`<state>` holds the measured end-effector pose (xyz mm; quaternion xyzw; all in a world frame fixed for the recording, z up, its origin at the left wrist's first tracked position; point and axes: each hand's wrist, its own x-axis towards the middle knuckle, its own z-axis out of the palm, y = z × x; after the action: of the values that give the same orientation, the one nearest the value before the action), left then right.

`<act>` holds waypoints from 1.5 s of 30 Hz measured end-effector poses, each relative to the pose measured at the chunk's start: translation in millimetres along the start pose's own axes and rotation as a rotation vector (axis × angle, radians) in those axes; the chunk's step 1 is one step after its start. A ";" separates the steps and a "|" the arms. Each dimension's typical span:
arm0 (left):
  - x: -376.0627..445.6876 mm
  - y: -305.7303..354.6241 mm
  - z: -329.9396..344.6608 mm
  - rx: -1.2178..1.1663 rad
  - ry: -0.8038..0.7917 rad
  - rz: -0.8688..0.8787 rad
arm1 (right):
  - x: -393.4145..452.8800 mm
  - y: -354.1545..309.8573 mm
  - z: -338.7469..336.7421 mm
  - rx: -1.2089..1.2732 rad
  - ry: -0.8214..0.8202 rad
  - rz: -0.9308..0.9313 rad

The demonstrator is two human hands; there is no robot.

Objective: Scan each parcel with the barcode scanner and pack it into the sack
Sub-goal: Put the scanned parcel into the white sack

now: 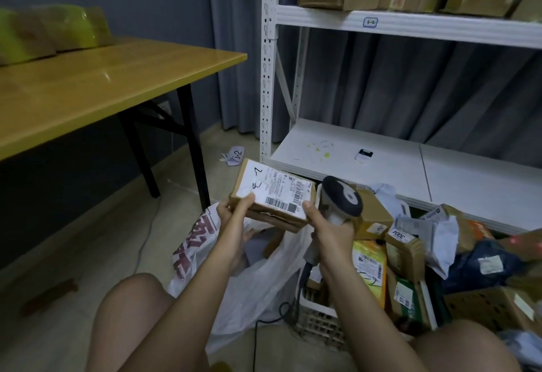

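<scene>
Currently, head view, sole view on record.

Left hand [234,214]: gripping the near-left edge of a flat cardboard parcel [271,195], thumb on the white shipping label, fingers curled beneath.

Parcel: held in the air between both hands, label side up, tilted toward the camera; handwritten marks and a barcode visible on the label; directly above the sack's open mouth.

Right hand [325,230]: wrapped round the grip of a barcode scanner [341,198], thumb pressed on the parcel's near-right corner. Scanner head dark and rounded, just right of the parcel, touching or nearly touching its edge; cannot tell which. Cable trailing down from the grip toward the floor.

Sack [249,277]: white plastic with red print, below both hands, mouth open.

Right of right hand: heap of mixed parcels [410,254], cartons, white and dark mailers, one yellow packet, some in a slatted crate [316,321].

Beyond the hands: white metal shelving [381,23], cartons on the upper level, a small white device on the lower level.

Left of left hand, well apart: wooden table [102,84] bearing yellow-taped packages.
</scene>
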<state>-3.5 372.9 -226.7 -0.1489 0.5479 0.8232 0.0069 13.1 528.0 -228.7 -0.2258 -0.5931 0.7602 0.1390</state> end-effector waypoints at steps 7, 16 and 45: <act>3.1 26.0 -19.5 0.367 -0.151 -0.078 | 6.7 -3.0 -8.0 -0.104 -0.039 -0.179; 1.5 19.4 -24.5 0.373 -0.287 -0.155 | 13.9 -8.2 -7.4 -0.075 0.014 -0.127; -8.7 14.0 -20.4 0.674 -0.513 -0.168 | -16.8 -10.3 -18.6 -0.091 -0.247 -0.091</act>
<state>7.2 350.2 -219.1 0.0269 0.7525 0.6053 0.2581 36.5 538.2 -219.4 -0.1093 -0.6490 0.7476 0.0888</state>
